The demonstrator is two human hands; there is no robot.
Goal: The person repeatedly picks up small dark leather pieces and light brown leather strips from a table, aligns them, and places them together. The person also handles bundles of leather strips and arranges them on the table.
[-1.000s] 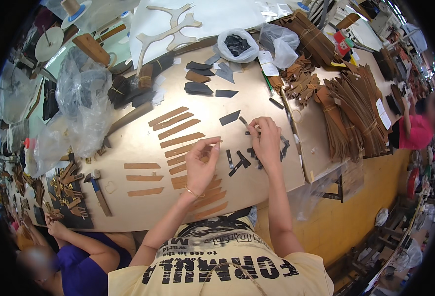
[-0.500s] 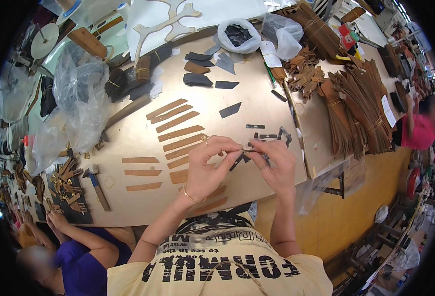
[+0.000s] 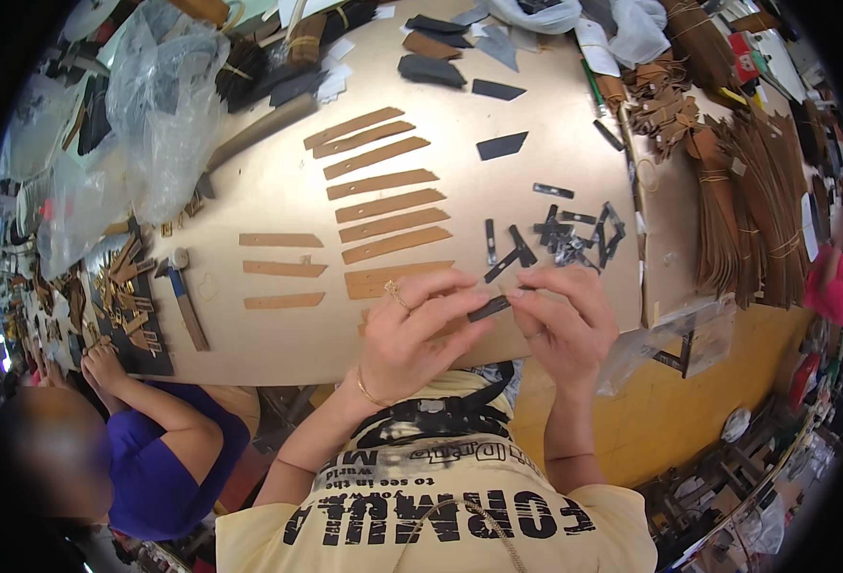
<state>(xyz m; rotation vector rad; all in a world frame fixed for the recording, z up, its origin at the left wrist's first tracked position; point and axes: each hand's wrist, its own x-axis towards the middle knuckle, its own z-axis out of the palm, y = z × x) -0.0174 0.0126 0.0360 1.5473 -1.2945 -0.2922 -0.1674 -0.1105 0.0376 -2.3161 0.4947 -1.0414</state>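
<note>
Between my two hands is a small dark strip (image 3: 487, 308), held up over the near edge of the table. The fingertips of my left hand (image 3: 419, 325) pinch its left end, and those of my right hand (image 3: 570, 323) close on its right end. Just beyond my right hand lies a loose heap of small black strips (image 3: 565, 244), some with a pale mark in the middle. A row of long brown leather strips (image 3: 393, 204) with slanted ends lies beyond my left hand. The nearest of these is partly hidden by that hand.
Three brown strips (image 3: 283, 269) and a hammer (image 3: 185, 304) lie to the left. Buckled straps (image 3: 127, 286) sit by a co-worker in purple (image 3: 175, 458). Far off are dark leather pieces (image 3: 431, 71); brown leather bundles (image 3: 741, 210) are at right. A plastic bag (image 3: 165, 124) stands far left.
My head view has shifted, so the table appears lower and nearer. My hands have drawn toward me, away from the heap of black strips, and the held strip shows more plainly.
</note>
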